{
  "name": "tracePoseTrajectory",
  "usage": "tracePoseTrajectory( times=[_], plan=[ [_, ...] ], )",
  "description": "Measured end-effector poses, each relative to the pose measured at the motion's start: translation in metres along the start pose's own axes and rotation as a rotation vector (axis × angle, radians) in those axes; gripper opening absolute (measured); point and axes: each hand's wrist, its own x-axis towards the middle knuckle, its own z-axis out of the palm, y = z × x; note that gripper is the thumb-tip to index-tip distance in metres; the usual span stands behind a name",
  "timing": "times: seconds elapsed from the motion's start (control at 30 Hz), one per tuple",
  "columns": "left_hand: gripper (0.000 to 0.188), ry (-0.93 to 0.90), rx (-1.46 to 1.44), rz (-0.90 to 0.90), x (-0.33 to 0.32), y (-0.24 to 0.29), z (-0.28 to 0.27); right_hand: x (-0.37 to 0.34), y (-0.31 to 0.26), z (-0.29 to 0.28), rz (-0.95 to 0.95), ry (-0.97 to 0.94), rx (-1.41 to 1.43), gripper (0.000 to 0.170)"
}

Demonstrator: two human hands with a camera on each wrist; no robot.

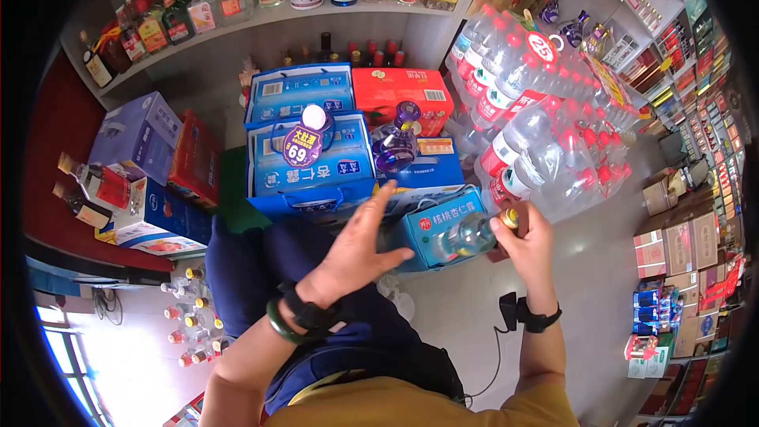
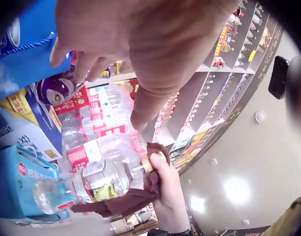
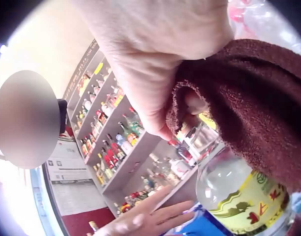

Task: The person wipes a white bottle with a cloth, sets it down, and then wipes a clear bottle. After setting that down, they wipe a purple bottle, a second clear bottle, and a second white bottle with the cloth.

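My right hand [image 1: 528, 245] grips a clear glass bottle [image 1: 470, 236] by its neck, together with a brown cloth [image 3: 258, 108]. The bottle lies tilted, its body overlapping a light-blue drink carton [image 1: 427, 217] in the head view. A yellow label [image 3: 254, 196] shows on the glass in the right wrist view. My left hand [image 1: 360, 249] hovers to the left of the bottle, fingers spread and holding nothing. Just beyond its fingertips stands a purple bottle [image 1: 395, 150] with a purple cap, among blue and red boxes.
Blue gift boxes [image 1: 308, 162] and a red box [image 1: 403, 95] sit ahead, below a shelf [image 1: 237, 28] of bottles. Shrink-wrapped water bottles [image 1: 522, 103] are stacked to the right. Purple cartons [image 1: 142, 134] stand left; several small bottles [image 1: 190, 316] are on the floor.
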Motion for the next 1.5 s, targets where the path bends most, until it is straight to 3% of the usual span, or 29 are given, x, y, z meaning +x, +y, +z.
tracePoseTrajectory(
  times=[0.03,0.1,0.13,0.23,0.3,0.37,0.5,0.63,0.7,0.73,0.8,0.87,0.9,0.97,1.1,1.17,1.23,1.3,1.37,1.43,1.5],
  plan=[
    [0.095,0.015,0.049,-0.029,-0.006,-0.008,-0.006,0.006,0.017,-0.002,0.008,-0.003,0.001,0.025],
    [0.088,0.0,0.002,-0.18,-0.017,-0.004,-0.021,0.019,0.028,0.0,-0.205,0.141,-0.338,0.028],
    [0.088,0.001,0.002,-0.183,-0.021,-0.005,-0.026,0.018,0.03,-0.005,-0.005,0.133,-0.31,0.03],
    [0.082,0.035,0.028,-0.24,-0.034,-0.009,-0.033,0.034,0.064,-0.013,-0.117,0.243,-0.37,0.03],
    [0.078,0.055,0.026,-0.311,-0.041,-0.009,-0.036,0.042,0.072,-0.017,-0.041,0.251,-0.371,0.029],
    [0.076,0.059,0.032,-0.31,-0.047,-0.009,-0.039,0.05,0.074,-0.018,-0.072,0.288,-0.394,0.028],
    [0.073,0.083,0.019,-0.301,-0.055,-0.007,-0.043,0.061,0.07,-0.018,0.119,0.236,-0.32,0.03],
    [0.072,0.108,-0.003,-0.291,-0.064,-0.002,-0.049,0.064,0.065,-0.03,0.089,0.145,-0.35,0.033],
    [0.068,0.134,-0.027,-0.279,-0.07,-0.001,-0.053,0.056,0.063,-0.038,-0.062,0.148,-0.285,0.039],
    [0.068,0.147,-0.027,-0.276,-0.073,0.0,-0.055,0.051,0.062,-0.047,-0.016,0.147,-0.299,0.042],
    [0.067,0.182,-0.044,-0.256,-0.079,0.004,-0.061,0.036,0.069,-0.059,-0.034,0.22,-0.157,0.039],
    [0.061,0.156,-0.064,-0.253,-0.084,0.009,-0.065,0.021,0.059,-0.067,-0.04,0.174,-0.111,0.036],
    [0.059,0.142,-0.069,-0.241,-0.087,0.008,-0.066,0.007,0.031,-0.055,-0.091,0.155,-0.094,0.035],
    [0.06,0.061,-0.104,-0.185,-0.089,0.011,-0.062,-0.014,-0.018,-0.025,-0.016,0.023,0.146,0.029],
    [0.078,-0.06,-0.103,0.013,-0.089,0.029,-0.052,-0.041,-0.094,0.043,-0.089,-0.271,0.426,0.032],
    [0.092,-0.139,-0.19,0.012,-0.09,0.036,-0.052,-0.044,-0.118,0.073,-0.014,-0.441,0.547,0.035],
    [0.093,-0.163,-0.252,-0.03,-0.092,0.043,-0.062,-0.04,-0.141,0.102,0.032,-0.576,0.657,0.035],
    [0.091,-0.117,-0.394,-0.023,-0.095,0.036,-0.08,-0.029,-0.152,0.128,-0.01,-0.569,0.66,0.035],
    [0.074,0.034,-0.288,0.041,-0.098,0.025,-0.114,-0.013,-0.163,0.151,-0.036,-0.544,0.683,0.033],
    [0.058,0.176,-0.15,0.014,-0.097,0.015,-0.158,0.008,-0.153,0.173,0.068,-0.545,0.76,0.032],
    [0.047,0.362,-0.24,-0.154,-0.09,-0.003,-0.196,0.032,-0.134,0.195,0.139,-0.559,0.769,0.03]
  ],
)
